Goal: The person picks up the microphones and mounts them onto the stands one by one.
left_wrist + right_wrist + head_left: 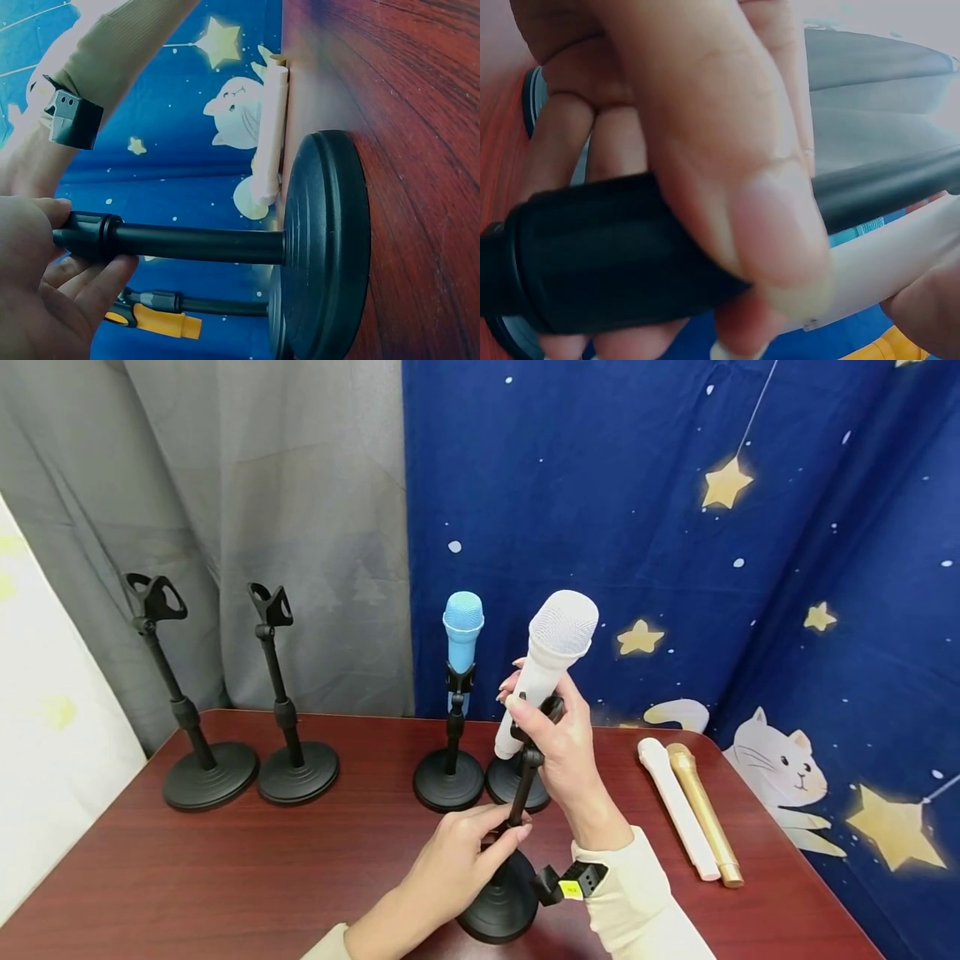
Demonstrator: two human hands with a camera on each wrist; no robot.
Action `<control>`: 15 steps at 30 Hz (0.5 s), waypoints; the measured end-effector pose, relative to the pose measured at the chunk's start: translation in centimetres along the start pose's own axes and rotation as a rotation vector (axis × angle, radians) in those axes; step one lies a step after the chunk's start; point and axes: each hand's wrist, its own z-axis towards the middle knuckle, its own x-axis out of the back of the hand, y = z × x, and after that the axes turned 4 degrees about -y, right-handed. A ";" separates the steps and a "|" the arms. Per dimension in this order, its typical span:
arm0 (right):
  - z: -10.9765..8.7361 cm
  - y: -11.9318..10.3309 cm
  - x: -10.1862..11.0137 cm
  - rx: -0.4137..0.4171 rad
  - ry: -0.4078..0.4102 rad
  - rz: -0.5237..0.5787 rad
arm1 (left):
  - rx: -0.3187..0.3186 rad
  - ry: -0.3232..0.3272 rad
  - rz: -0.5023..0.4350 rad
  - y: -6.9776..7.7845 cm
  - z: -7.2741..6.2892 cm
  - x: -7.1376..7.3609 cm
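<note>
At the left of the table, one black stand and a second stand are found upright, just beside each other. Next along, a blue microphone sits head up in the clip of a third stand. The left hand grips the collar of the near stand, thumb and fingers about it; its round base rests on the table. Above, the right hand holds the white microphone, tilted, head up, at that stand's clip; how fully it is seated cannot be told behind the fingers. At far right, a second white microphone and a gold microphone lie alongside one another.
</note>
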 end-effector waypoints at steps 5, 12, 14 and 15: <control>0.1 -0.1 -0.1 0.015 0.010 -0.005 | -0.025 0.014 0.004 -0.1 0.0 0.1; 0.0 -0.2 -0.2 0.016 0.009 -0.023 | -0.050 0.025 0.019 -0.2 -0.1 0.3; -0.2 -0.2 -0.2 0.015 0.001 -0.011 | -0.052 0.022 0.022 -0.2 0.0 0.3; -0.2 -0.2 -0.2 0.015 -0.005 0.000 | -0.052 0.020 0.022 -0.2 0.0 0.3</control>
